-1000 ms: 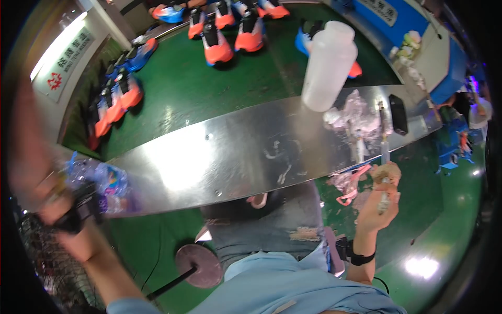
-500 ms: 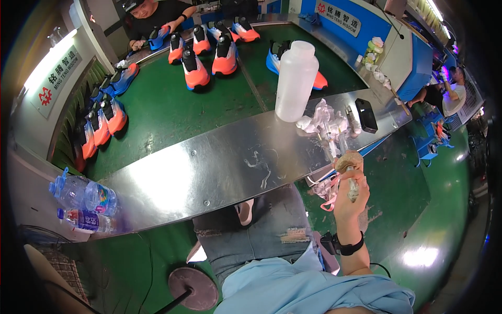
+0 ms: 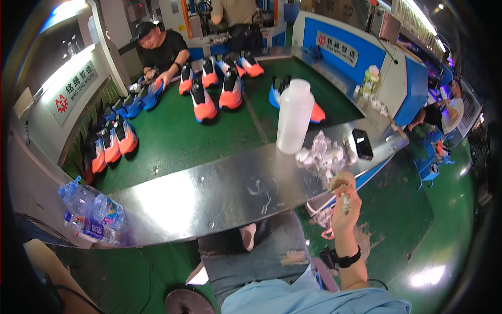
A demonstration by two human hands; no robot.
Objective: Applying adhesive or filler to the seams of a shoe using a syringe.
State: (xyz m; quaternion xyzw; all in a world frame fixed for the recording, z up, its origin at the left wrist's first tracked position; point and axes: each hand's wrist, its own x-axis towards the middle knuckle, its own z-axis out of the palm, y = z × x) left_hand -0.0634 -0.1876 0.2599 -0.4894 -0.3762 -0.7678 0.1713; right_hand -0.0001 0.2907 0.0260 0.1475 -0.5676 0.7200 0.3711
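On a steel ledge (image 3: 225,196): clear water bottles (image 3: 107,211) at the left end, an upright white bottle (image 3: 295,118) near the far edge, partly hiding an orange-and-blue shoe (image 3: 318,113), and crumpled pinkish wrapping (image 3: 324,150) toward the right. By the near edge, right of centre, a tan rounded object (image 3: 342,181), too blurred to identify surely. Held in the right hand (image 3: 347,213), fingers curled closed; cannot tell about the left hand, out of view.

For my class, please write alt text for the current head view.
A person's right hand is by the front edge of a steel worktop, near crumpled pinkish material and a white bottle; what it grips is unclear. Beyond, orange-and-blue sneakers stand on a green surface, and a co-worker in black touches a blue shoe.
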